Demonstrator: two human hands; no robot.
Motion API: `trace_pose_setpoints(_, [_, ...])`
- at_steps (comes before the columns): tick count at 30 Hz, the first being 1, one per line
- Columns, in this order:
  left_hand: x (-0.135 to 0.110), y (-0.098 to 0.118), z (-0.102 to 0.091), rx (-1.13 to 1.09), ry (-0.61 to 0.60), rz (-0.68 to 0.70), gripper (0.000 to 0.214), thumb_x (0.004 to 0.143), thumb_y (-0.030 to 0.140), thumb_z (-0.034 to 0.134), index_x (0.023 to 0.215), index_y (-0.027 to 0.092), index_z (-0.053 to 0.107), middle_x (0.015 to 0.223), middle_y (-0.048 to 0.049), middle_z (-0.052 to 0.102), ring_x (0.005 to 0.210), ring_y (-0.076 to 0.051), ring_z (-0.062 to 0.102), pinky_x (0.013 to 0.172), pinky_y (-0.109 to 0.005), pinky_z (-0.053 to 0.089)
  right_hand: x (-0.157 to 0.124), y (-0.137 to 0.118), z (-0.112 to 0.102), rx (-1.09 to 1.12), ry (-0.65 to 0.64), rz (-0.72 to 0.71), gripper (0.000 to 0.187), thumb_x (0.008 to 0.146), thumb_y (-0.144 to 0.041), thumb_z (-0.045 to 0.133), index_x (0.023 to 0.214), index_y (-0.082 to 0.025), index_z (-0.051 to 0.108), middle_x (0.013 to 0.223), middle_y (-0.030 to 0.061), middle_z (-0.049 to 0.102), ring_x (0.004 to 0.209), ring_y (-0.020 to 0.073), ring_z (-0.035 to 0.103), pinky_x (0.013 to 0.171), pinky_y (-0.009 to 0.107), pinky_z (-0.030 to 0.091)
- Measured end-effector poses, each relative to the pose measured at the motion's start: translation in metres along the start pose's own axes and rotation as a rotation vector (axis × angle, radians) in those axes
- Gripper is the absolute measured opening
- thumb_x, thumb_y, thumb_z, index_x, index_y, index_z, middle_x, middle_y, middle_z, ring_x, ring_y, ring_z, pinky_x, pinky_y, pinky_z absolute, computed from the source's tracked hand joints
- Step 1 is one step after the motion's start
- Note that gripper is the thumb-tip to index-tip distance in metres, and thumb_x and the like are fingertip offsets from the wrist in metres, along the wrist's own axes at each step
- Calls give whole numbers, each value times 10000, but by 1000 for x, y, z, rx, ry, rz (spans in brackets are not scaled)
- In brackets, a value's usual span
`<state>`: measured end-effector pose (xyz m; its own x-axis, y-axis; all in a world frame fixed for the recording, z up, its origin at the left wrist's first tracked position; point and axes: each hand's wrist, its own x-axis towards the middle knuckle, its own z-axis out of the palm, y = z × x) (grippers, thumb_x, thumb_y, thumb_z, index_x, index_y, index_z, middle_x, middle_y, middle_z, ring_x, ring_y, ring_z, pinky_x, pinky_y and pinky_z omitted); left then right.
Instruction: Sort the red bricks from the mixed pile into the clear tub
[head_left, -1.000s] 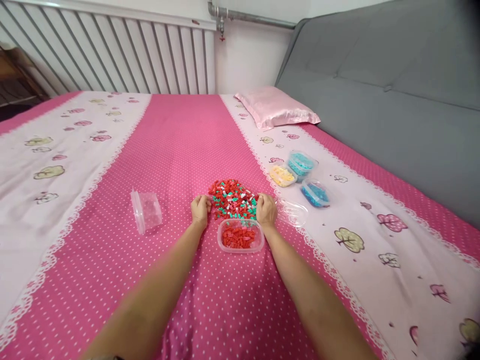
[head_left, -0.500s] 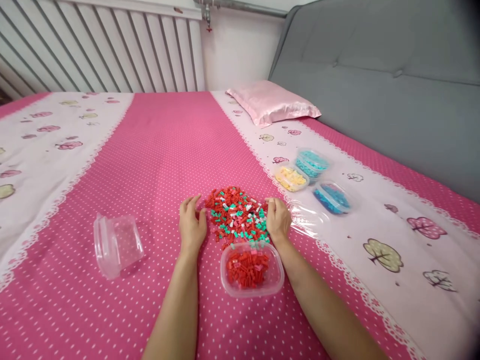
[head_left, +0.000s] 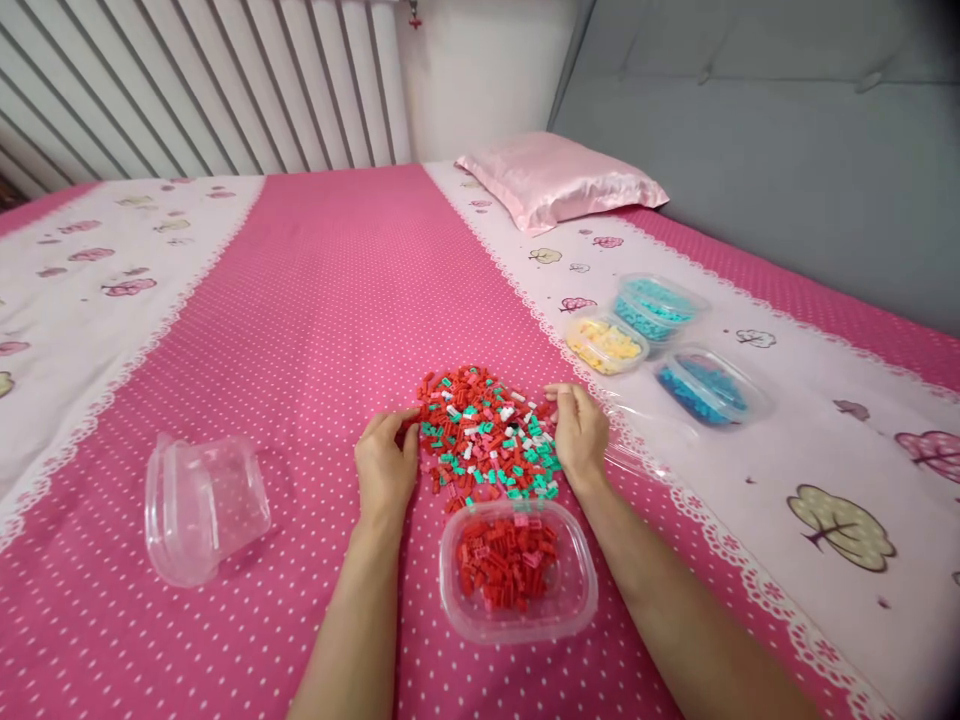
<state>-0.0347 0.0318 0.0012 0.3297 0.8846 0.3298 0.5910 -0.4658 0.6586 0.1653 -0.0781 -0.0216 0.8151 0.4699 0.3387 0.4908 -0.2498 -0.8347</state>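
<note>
We see the left hand (head_left: pixel 386 465) with bent fingers at the left edge of a loose pile of small red, green and white plastic pieces (head_left: pixel 487 435), right hand (head_left: pixel 581 435) at its right edge — can't tell whether either pinches any. Nearer us — clear rounded plastic tub (head_left: pixel 517 630) holding red pieces.

From my remote station I see a bare left forearm (head_left: pixel 356 620) left of the clear tub (head_left: pixel 517 629), slim and tapering smoothly to the wrist. The right forearm (head_left: pixel 667 590), right of that tub, matches it. Left hand (head_left: pixel 386 465) and right hand (head_left: pixel 583 437) are bare, slender-fingered.
</note>
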Motion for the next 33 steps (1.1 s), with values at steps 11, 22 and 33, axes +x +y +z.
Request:
trace_pose_setpoints(11, [-2, 18, -1, -658, 165, -467, 149, 700, 193, 631, 843, 161, 655, 707, -5, 634, 643, -113, 599, 616, -227, 486, 8, -1, -4, 163, 4, 103, 362, 877, -411, 380, 881, -176, 655, 848, 49, 684, 628, 154, 582, 645, 280, 432])
trace_pose_setpoints(22, [10, 38, -39, -1413, 79, -885, 136, 722, 102, 435, 701, 129, 567, 649, -13, 517, 570, -67, 513, 501, -150, 433, 6, 0, -3, 107, -7, 57, 359, 876, -401, 375, 860, -182, 659, 831, 45, 690, 646, 163, 596, 652, 283, 430])
trace_pose_setpoints(33, [-13, 40, -6, -82, -228, -180, 282, 728, 332, 592, 971, 250, 708, 499, 62, 341, 463, -98, 315, 496, -234, 244, 5, 5, -1, 73, -39, 22, 352, 873, -400, 378, 842, -190, 660, 836, 41, 695, 696, 178, 607, 669, 292, 435])
